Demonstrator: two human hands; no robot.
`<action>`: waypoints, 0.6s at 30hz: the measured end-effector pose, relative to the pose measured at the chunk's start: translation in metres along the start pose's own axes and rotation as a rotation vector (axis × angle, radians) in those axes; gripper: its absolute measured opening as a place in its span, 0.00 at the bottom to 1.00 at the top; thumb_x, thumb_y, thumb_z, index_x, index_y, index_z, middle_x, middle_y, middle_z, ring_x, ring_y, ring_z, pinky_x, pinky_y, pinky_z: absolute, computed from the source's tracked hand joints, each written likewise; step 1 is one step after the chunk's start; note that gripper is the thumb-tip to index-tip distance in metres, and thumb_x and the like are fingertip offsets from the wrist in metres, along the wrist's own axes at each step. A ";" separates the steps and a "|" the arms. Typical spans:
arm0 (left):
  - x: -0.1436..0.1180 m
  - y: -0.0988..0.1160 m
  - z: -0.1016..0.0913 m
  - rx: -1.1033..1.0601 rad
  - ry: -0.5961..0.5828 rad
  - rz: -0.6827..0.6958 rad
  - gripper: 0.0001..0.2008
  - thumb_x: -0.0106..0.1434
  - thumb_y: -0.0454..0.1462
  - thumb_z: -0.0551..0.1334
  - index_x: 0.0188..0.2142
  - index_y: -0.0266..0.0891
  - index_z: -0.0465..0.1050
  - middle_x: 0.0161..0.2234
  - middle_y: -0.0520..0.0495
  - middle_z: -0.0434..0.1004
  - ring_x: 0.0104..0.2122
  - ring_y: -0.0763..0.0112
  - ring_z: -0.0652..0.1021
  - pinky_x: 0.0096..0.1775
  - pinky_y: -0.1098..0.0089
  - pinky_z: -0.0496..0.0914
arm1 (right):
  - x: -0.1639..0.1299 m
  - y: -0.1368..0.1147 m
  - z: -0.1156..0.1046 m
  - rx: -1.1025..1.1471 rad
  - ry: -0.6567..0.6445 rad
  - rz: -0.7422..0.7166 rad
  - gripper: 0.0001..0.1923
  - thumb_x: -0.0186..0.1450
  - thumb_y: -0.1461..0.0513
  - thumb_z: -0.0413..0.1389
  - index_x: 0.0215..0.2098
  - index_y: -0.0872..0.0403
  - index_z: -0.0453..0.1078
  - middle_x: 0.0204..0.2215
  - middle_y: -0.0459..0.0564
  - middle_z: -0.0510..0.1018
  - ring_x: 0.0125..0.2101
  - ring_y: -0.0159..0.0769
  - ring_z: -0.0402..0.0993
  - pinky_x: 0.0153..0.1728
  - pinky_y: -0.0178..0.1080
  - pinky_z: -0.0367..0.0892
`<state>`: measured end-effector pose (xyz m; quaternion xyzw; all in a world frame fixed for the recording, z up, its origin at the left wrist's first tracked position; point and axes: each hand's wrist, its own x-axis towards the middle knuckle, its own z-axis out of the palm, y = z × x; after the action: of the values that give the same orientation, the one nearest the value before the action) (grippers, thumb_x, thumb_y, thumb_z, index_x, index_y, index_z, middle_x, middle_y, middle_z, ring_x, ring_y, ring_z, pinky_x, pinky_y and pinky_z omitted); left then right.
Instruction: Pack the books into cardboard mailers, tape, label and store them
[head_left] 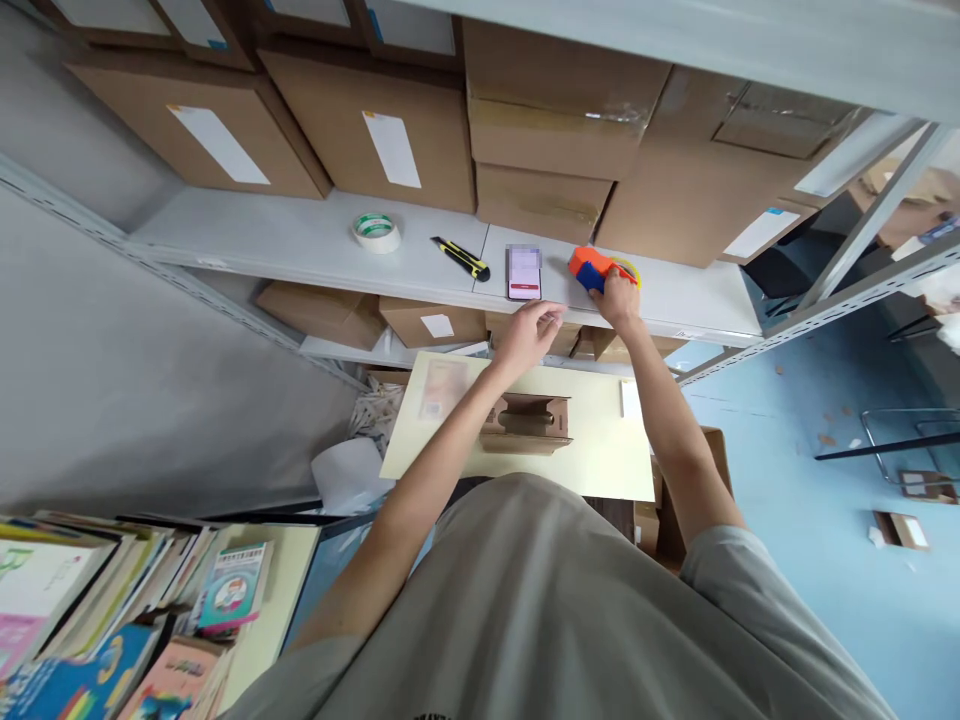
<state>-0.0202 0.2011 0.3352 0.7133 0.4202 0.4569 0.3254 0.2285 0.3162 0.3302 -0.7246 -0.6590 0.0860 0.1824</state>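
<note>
On the shelf, my right hand (619, 300) is closed around an orange and blue tape dispenser (592, 268); part of a yellow ring shows behind the fingers. My left hand (531, 335) is in front of the shelf edge, just below a phone (523, 272) with a lit screen. Its fingers are loosely bent, with nothing visible in them. A yellow and black utility knife (461, 258) lies to the left of the phone. Further left is a roll of white tape (376, 232). An unsealed brown cardboard box (525, 440) stands on the pale yellow table (600, 450) below my arms.
Large cardboard boxes (405, 130) line the back of the grey shelf (285, 235), and more boxes sit underneath. Stacked books (232, 590) are at the lower left. Metal shelf posts (885, 190) rise at the right, beside a blue floor (810, 500).
</note>
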 end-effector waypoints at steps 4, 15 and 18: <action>-0.061 -0.008 0.001 -0.140 0.056 -0.096 0.11 0.83 0.41 0.68 0.60 0.42 0.82 0.53 0.41 0.91 0.52 0.62 0.90 0.59 0.61 0.85 | -0.087 0.008 0.012 0.461 -0.005 -0.091 0.38 0.79 0.34 0.60 0.71 0.53 0.71 0.55 0.65 0.89 0.56 0.62 0.87 0.63 0.64 0.83; -0.191 0.002 -0.008 -0.127 0.130 -0.256 0.20 0.84 0.57 0.66 0.51 0.45 0.80 0.47 0.44 0.90 0.45 0.62 0.89 0.52 0.62 0.85 | -0.268 -0.053 0.066 0.899 -0.349 -0.117 0.45 0.73 0.22 0.58 0.67 0.45 0.71 0.52 0.56 0.88 0.52 0.53 0.87 0.60 0.56 0.86; -0.206 0.006 -0.023 -0.033 0.084 -0.299 0.18 0.83 0.56 0.67 0.50 0.47 0.82 0.47 0.45 0.90 0.47 0.59 0.88 0.54 0.60 0.85 | -0.273 -0.051 0.067 0.864 -0.403 -0.169 0.43 0.74 0.23 0.56 0.66 0.45 0.71 0.51 0.56 0.86 0.51 0.54 0.86 0.58 0.57 0.85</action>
<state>-0.0867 0.0159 0.2710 0.6176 0.5274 0.4398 0.3834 0.1251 0.0606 0.2560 -0.4954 -0.6419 0.4752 0.3416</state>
